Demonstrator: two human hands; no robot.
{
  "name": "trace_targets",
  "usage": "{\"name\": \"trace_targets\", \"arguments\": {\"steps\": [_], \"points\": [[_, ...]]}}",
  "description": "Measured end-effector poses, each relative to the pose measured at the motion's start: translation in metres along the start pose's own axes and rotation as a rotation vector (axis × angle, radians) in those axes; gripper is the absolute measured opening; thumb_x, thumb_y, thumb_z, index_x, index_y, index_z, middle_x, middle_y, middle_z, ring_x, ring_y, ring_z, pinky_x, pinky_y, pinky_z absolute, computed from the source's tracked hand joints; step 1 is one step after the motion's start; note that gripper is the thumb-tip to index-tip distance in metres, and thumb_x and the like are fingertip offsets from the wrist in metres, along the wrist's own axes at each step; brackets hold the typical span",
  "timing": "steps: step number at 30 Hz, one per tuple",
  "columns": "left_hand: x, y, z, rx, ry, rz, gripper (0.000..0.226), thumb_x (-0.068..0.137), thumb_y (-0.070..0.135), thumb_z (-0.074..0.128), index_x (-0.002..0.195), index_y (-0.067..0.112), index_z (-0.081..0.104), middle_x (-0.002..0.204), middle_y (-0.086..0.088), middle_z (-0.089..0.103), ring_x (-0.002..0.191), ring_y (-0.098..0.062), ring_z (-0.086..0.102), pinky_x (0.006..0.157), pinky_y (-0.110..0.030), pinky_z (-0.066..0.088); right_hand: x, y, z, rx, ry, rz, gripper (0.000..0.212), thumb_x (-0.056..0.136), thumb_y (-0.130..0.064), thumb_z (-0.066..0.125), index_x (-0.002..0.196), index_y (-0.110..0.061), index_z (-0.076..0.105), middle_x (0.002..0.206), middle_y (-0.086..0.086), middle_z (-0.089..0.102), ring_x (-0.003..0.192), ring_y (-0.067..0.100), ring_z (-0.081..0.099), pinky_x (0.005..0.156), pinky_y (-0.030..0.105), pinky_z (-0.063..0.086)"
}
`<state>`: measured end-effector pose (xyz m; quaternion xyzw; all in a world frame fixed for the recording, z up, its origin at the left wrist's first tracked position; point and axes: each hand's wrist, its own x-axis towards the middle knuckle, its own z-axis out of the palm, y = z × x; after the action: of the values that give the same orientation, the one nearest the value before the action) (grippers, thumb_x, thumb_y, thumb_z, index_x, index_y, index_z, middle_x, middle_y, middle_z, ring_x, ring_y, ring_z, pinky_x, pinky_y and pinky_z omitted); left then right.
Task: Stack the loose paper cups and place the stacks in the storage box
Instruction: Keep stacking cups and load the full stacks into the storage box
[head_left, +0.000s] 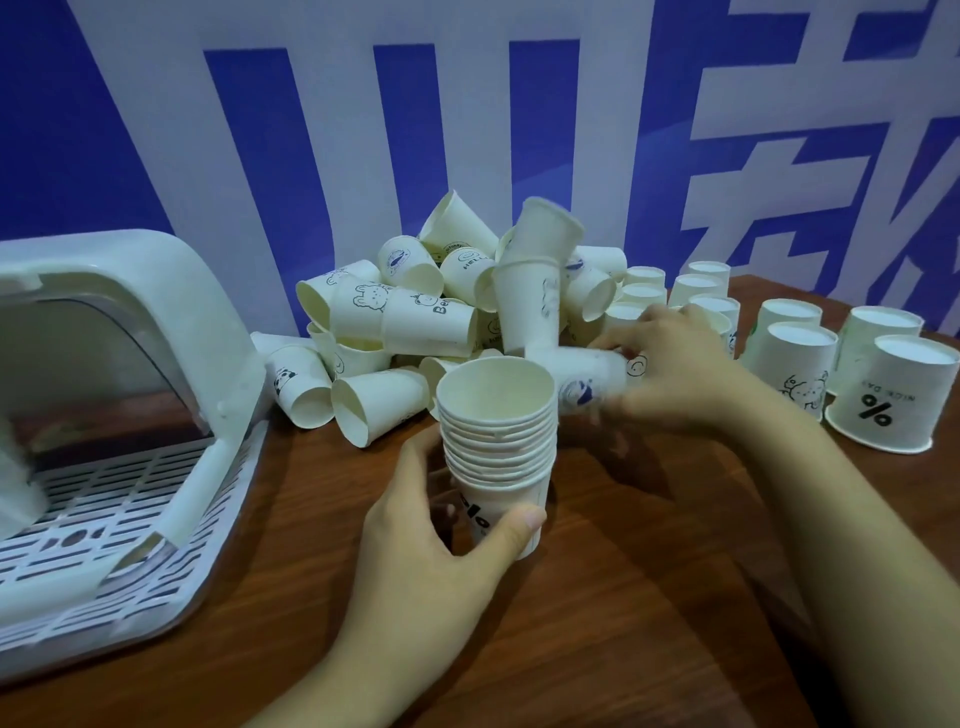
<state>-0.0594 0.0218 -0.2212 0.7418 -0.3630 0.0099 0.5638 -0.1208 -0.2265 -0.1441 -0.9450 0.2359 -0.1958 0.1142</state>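
You had the stack (496, 457) upright in your left hand (441, 525), thumb and fingers curled round the bottom cup, mouth up, over the table (649, 597) in front of you. Your right hand (675, 374) was at the near edge of the pile (441, 312), fingers curled on a cup (592, 382) lying on its side just beside the stack's rim; the hand was blurred, so how firm that hold was I couldn't say. The box (156, 415) stood open to your left, slatted floor showing, well apart from the stack. More cups (831, 364) sat mouth-down in rows on the right.

On handling, as I judged it: these cups were very light, thin-walled paper, and they would dent or go oval under a hard squeeze. An oval rim won't nest cleanly, so a light grip round the body near the base, where the bottom disc stiffens it, was the safer place on the loose cup. The rolled rim was the other stiff part, but fingers there would block the nesting.

The stack was stiffer where the walls overlapped, yet you held only the lowest cup. That looked workable while it stayed vertical; tilted toward the box, the upper cups could slide off, as paper on paper has little grip. A hold spanning several rims seemed wiser for the carry.

The pile looked unstable, with two nested cups leaning at its top.
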Motion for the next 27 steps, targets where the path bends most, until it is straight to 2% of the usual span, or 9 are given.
{"name": "trace_targets", "arguments": {"steps": [4, 6, 9, 12, 14, 17, 21, 25, 27], "points": [[-0.001, -0.001, 0.001, -0.012, -0.003, -0.009, 0.071, 0.072, 0.031, 0.092, 0.133, 0.041, 0.056, 0.121, 0.031, 0.069, 0.111, 0.007, 0.066, 0.092, -0.021, 0.052, -0.007, -0.008, -0.012, 0.420, 0.082, 0.000, 0.043, 0.065, -0.047, 0.090, 0.100, -0.027, 0.074, 0.081, 0.003, 0.063, 0.075, 0.020, 0.060, 0.065, 0.028, 0.045], [0.000, -0.002, 0.001, -0.010, 0.001, -0.004, 0.073, 0.072, 0.033, 0.092, 0.133, 0.043, 0.055, 0.122, 0.032, 0.068, 0.112, 0.009, 0.065, 0.093, -0.020, 0.052, -0.012, -0.023, -0.013, 0.687, 0.093, -0.051, 0.042, 0.067, -0.050, 0.080, 0.100, -0.026, 0.072, 0.084, 0.002, 0.071, 0.075, 0.016, 0.066, 0.063, 0.025, 0.048], [0.000, -0.001, 0.001, -0.004, 0.003, -0.001, 0.073, 0.073, 0.031, 0.093, 0.133, 0.045, 0.054, 0.122, 0.033, 0.067, 0.113, 0.009, 0.065, 0.093, -0.019, 0.052, -0.021, -0.049, -0.011, 1.036, 0.011, -0.194, 0.047, 0.071, -0.033, 0.079, 0.114, -0.019, 0.068, 0.098, -0.005, 0.077, 0.090, 0.007, 0.073, 0.073, 0.018, 0.055], [0.001, -0.002, 0.002, 0.008, 0.011, 0.000, 0.074, 0.074, 0.027, 0.093, 0.135, 0.042, 0.054, 0.122, 0.027, 0.070, 0.113, 0.003, 0.067, 0.095, -0.029, 0.055, -0.026, -0.063, -0.004, 1.048, -0.048, -0.259, 0.047, 0.072, -0.036, 0.084, 0.114, -0.021, 0.070, 0.110, 0.000, 0.077, 0.106, 0.016, 0.073, 0.093, 0.037, 0.059], [0.001, -0.001, 0.003, -0.003, 0.012, -0.001, 0.074, 0.074, 0.031, 0.092, 0.136, 0.042, 0.053, 0.120, 0.026, 0.071, 0.111, 0.004, 0.067, 0.095, -0.028, 0.056, -0.028, -0.069, 0.001, 0.966, -0.096, -0.262, 0.050, 0.070, -0.046, 0.085, 0.112, -0.023, 0.072, 0.111, -0.001, 0.077, 0.109, 0.017, 0.072, 0.101, 0.047, 0.055], [0.001, -0.001, 0.003, -0.023, 0.008, -0.003, 0.073, 0.074, 0.030, 0.092, 0.135, 0.041, 0.054, 0.117, 0.026, 0.072, 0.109, 0.005, 0.068, 0.092, -0.022, 0.056, -0.031, -0.073, 0.005, 0.946, -0.167, -0.268, 0.046, 0.072, -0.039, 0.085, 0.113, -0.021, 0.072, 0.110, -0.005, 0.078, 0.109, 0.013, 0.071, 0.103, 0.045, 0.054], [0.001, -0.002, 0.004, -0.027, 0.005, -0.015, 0.074, 0.074, 0.029, 0.093, 0.136, 0.040, 0.054, 0.120, 0.021, 0.073, 0.111, 0.000, 0.070, 0.096, -0.032, 0.057, -0.031, -0.069, 0.005, 0.959, -0.159, -0.277, 0.052, 0.067, -0.045, 0.085, 0.114, -0.028, 0.070, 0.113, -0.006, 0.077, 0.113, 0.013, 0.070, 0.103, 0.043, 0.053], [0.001, -0.002, 0.004, -0.028, 0.005, -0.014, 0.074, 0.074, 0.031, 0.093, 0.136, 0.041, 0.054, 0.121, 0.022, 0.072, 0.112, 0.000, 0.069, 0.097, -0.034, 0.057, -0.031, -0.067, 0.001, 0.952, -0.134, -0.323, 0.038, 0.072, -0.030, 0.080, 0.108, -0.025, 0.070, 0.108, -0.004, 0.077, 0.106, 0.014, 0.070, 0.095, 0.031, 0.055], [0.002, -0.003, 0.004, -0.029, 0.006, -0.016, 0.073, 0.075, 0.029, 0.093, 0.136, 0.039, 0.054, 0.121, 0.021, 0.072, 0.112, 0.000, 0.069, 0.098, -0.035, 0.056, -0.029, -0.067, 0.000, 0.931, -0.106, -0.353, 0.042, 0.071, -0.028, 0.080, 0.111, -0.021, 0.069, 0.111, -0.001, 0.075, 0.107, 0.015, 0.069, 0.093, 0.029, 0.054]]}}
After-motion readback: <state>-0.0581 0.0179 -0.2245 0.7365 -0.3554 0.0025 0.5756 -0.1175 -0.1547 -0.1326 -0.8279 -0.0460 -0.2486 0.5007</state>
